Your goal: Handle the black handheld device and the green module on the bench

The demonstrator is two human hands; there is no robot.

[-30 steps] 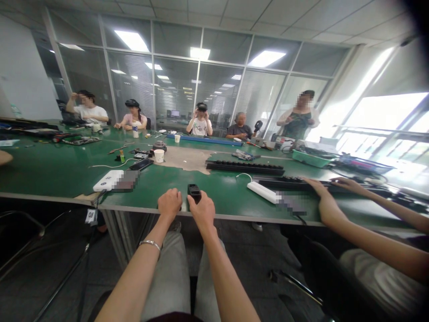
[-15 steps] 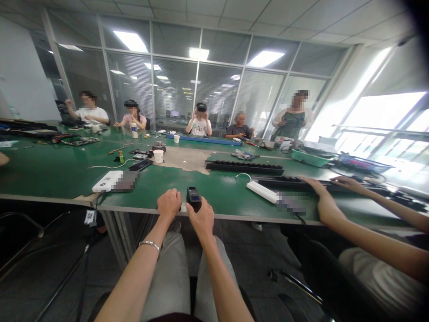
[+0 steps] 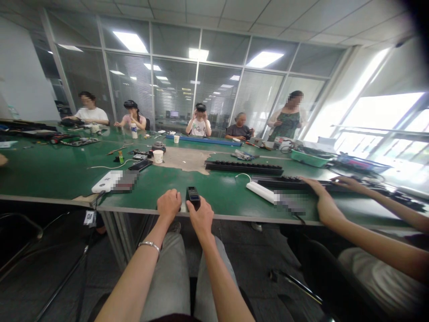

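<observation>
My right hand (image 3: 201,218) grips a small black device (image 3: 193,197) at the near edge of the green table (image 3: 50,170), with the device's top poking above my fingers. Just to its left, my left hand (image 3: 169,204) is curled into a fist on the table edge; what it holds, if anything, is hidden. A metal bracelet (image 3: 150,244) circles my left wrist. Both my forearms reach up from my lap.
A co-worker's two hands (image 3: 321,197) rest on black keyboards (image 3: 288,181) at my right. A white power strip (image 3: 260,191), a paper cup (image 3: 158,155), a phone (image 3: 141,165) and more keyboards (image 3: 244,167) lie ahead. Several people sit at the far side.
The black device tilted so its face shows, and my right hand shifted slightly lower. The standing person at the back moved left. My left hand stayed put.
</observation>
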